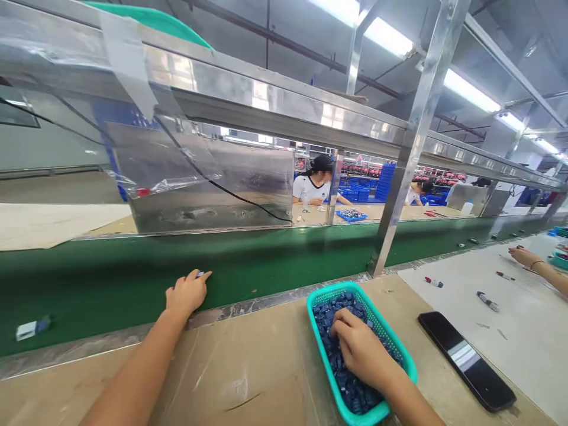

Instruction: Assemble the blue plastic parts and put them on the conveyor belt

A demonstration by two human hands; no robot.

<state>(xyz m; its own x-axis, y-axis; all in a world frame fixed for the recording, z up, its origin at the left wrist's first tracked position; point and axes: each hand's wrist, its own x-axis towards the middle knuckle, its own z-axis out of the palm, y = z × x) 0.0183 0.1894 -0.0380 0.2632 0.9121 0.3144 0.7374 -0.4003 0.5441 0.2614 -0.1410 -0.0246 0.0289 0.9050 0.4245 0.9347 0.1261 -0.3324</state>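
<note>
My left hand (pixel 186 294) is over the near side of the green conveyor belt (pixel 284 257), index finger pointing right. Its fingers are closed around a small pale piece (pixel 200 274), mostly covered by the hand. Inside a green plastic basket (pixel 326 370), my right hand (pixel 357 346) reaches among many small dark blue plastic parts (pixel 355 393). The fingers there are curled with the tips down in the pile, and whatever they pinch is hidden. On the belt at the far left lies a white and dark blue piece (pixel 32 328), blurred.
A black phone (pixel 465 360) lies right of the basket. Small red, white and grey pieces (pixel 488 302) are scattered on a white sheet beyond it. A metal post (pixel 402 177) rises behind the basket. Another person's hand (pixel 526 258) is at right; a person (pixel 317 183) sits across the belt.
</note>
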